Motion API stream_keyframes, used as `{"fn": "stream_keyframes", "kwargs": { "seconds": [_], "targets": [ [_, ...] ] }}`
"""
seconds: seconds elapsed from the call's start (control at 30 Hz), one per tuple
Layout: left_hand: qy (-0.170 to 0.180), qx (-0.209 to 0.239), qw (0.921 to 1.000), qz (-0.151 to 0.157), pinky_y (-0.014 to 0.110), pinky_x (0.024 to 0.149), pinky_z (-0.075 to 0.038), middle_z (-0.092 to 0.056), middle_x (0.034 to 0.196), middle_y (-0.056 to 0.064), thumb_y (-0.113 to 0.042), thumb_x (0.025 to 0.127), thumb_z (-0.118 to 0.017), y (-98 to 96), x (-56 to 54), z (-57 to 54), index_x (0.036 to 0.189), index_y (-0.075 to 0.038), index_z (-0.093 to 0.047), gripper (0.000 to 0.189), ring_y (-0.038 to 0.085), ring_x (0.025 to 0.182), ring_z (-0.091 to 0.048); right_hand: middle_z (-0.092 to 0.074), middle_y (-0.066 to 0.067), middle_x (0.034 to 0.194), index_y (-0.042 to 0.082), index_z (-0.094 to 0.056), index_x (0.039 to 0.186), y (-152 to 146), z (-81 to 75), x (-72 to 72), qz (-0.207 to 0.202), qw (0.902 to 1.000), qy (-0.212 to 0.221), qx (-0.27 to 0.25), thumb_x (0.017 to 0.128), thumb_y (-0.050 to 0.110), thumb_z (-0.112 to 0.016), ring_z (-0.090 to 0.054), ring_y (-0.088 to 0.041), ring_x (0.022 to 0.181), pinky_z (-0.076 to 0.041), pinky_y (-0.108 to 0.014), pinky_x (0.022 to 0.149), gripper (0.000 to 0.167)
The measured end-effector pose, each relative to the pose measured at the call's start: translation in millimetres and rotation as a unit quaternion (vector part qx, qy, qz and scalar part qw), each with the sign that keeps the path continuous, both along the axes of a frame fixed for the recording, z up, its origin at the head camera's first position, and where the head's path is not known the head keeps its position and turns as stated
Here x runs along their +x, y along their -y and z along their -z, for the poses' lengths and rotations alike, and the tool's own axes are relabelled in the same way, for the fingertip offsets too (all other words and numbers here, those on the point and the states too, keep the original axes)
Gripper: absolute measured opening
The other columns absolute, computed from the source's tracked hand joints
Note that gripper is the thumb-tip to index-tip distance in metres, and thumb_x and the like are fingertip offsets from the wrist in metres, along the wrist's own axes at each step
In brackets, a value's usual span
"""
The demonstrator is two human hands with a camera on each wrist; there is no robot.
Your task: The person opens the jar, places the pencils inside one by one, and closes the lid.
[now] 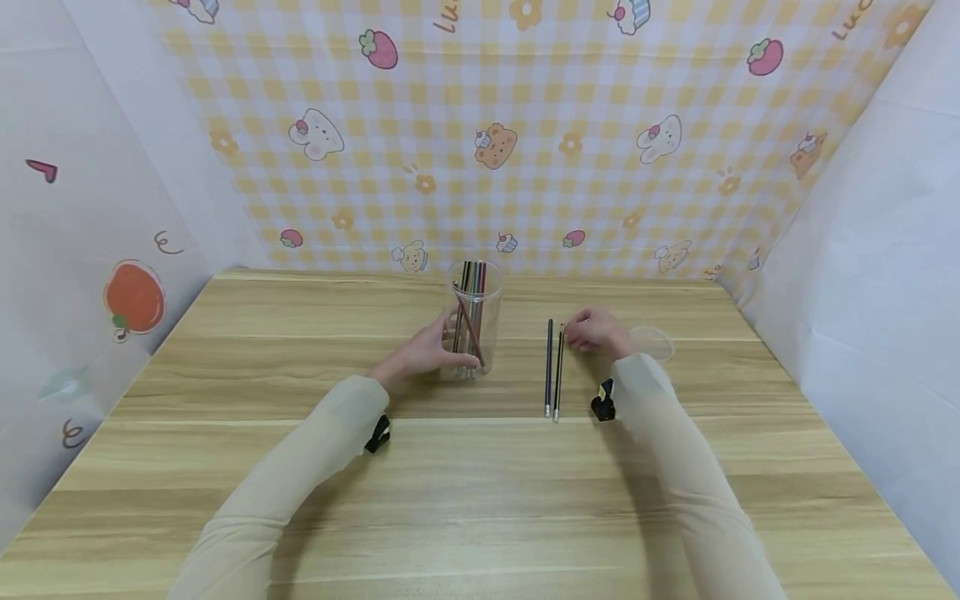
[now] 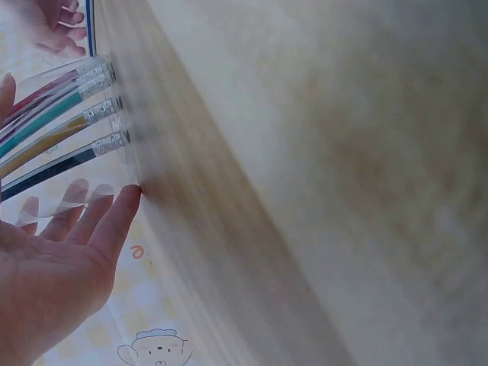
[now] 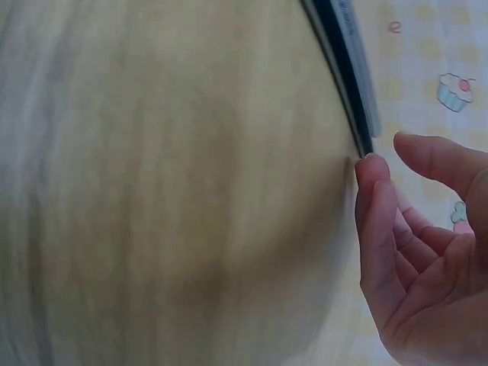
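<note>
My left hand (image 1: 435,346) holds a clear plastic cup (image 1: 491,325) that stands upright with several pencils (image 1: 474,312) inside, one brown pencil leaning across the others. From the left wrist, my fingers (image 2: 114,221) curve around the cup's wall, and the pencils' metal eraser ends (image 2: 107,145) sit at its bottom. Two dark pencils lie side by side on the table, a blue one (image 1: 549,367) and a black one (image 1: 558,375). At the black pencil's far tip is my right hand (image 1: 592,329). Its index fingertip (image 3: 374,168) meets the pencil's end, while the thumb stands apart.
A clear round lid (image 1: 652,342) lies on the wooden table (image 1: 480,500) beyond my right wrist. A yellow checked cloth (image 1: 420,100) hangs behind the table's far edge, with white sheets (image 1: 885,208) along the sides.
</note>
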State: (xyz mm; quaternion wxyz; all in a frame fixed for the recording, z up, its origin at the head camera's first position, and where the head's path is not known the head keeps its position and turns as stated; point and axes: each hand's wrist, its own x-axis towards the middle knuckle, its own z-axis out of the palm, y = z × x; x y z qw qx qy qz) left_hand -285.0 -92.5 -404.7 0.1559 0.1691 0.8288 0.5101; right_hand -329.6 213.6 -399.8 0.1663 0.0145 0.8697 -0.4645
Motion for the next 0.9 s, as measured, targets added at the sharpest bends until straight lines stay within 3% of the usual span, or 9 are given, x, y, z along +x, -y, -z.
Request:
{"fn": "stream_keyframes", "kwargs": {
  "seconds": [0.23,0.37,0.53,0.77,0.9],
  "targets": [
    [0.000,0.004,0.9999,-0.010,0.046,0.100,-0.021,-0.035,0.133,0.015,-0.030,0.066,-0.077,-0.6,-1.1,2.6,0.141,-0.021,-0.009,0.102,0.029,0.121,-0.033,-0.054,-0.005,0.066,-0.005,-0.054,0.095,9,2.4,0.0,0.014,0.9990,0.018,0.038,0.084,0.010,-0.059,-0.052,-0.011,0.054,-0.046,-0.019,0.050,0.019],
    [-0.003,-0.001,1.0000,-0.009,0.046,0.100,-0.022,-0.035,0.133,0.015,-0.031,0.066,-0.077,-0.5,-0.6,2.1,0.141,-0.021,-0.008,0.103,0.029,0.121,-0.034,-0.053,-0.004,0.062,0.000,-0.052,0.080,12,1.9,0.0,0.015,0.9983,0.014,0.054,0.083,0.008,-0.061,-0.052,-0.011,0.052,-0.046,-0.020,0.049,0.012],
    [-0.007,-0.005,0.9999,-0.008,0.045,0.100,-0.022,-0.035,0.133,0.016,-0.031,0.066,-0.077,-0.4,-0.6,1.2,0.142,-0.021,-0.007,0.103,0.029,0.120,-0.034,-0.054,-0.004,0.060,0.002,-0.052,0.069,13,2.7,-1.8,0.019,0.9972,0.008,0.073,0.080,0.006,-0.062,-0.050,-0.010,0.051,-0.045,-0.020,0.048,0.015],
    [-0.011,-0.004,0.9999,-0.007,0.045,0.100,-0.022,-0.036,0.132,0.016,-0.032,0.065,-0.077,0.3,-2.5,3.4,0.142,-0.020,-0.008,0.104,0.029,0.120,-0.034,-0.056,-0.004,0.061,-0.004,-0.062,0.078,8,3.5,-2.3,0.008,0.9957,-0.016,0.090,0.080,0.009,-0.058,-0.051,-0.010,0.052,-0.047,-0.020,0.052,0.014],
    [-0.005,0.006,0.9999,-0.008,0.045,0.100,-0.023,-0.035,0.133,0.016,-0.031,0.065,-0.078,0.0,-2.1,3.1,0.142,-0.021,-0.008,0.104,0.029,0.120,-0.035,-0.057,-0.008,0.067,-0.006,-0.061,0.087,1,-3.8,1.2,0.005,0.9981,-0.040,0.046,0.080,0.013,-0.056,-0.054,-0.013,0.057,-0.049,-0.023,0.057,0.021]
  ]
}}
